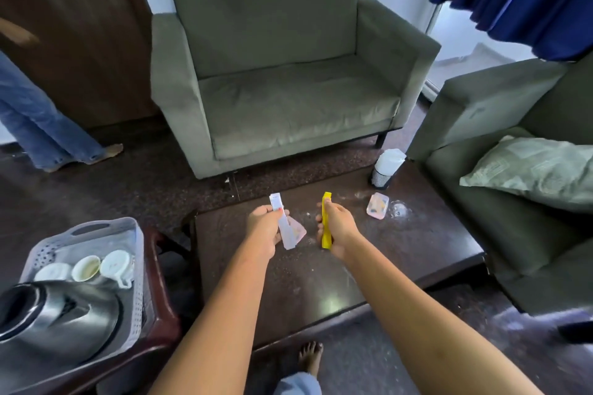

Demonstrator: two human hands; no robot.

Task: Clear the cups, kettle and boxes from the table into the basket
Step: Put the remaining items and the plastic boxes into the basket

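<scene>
My left hand (264, 226) grips a thin white box (285, 228) above the dark table (321, 272). A pinkish packet (298, 229) shows just behind that box; whether it lies on the table or is held I cannot tell. My right hand (337, 226) holds a flat yellow box (326, 221) upright on its edge. A clear plastic box (378, 206) lies on the table to the right. At the lower left a grey basket (128, 234) holds three white cups (86, 268) and a steel kettle (61, 314).
The basket stands on a dark wooden side table (160, 308). A white-topped container (386, 167) sits at the table's far right corner. Green sofas (282, 80) flank the far and right sides, one with a cushion (532, 167). A person in jeans (35, 125) stands at far left. White powder dusts the tabletop.
</scene>
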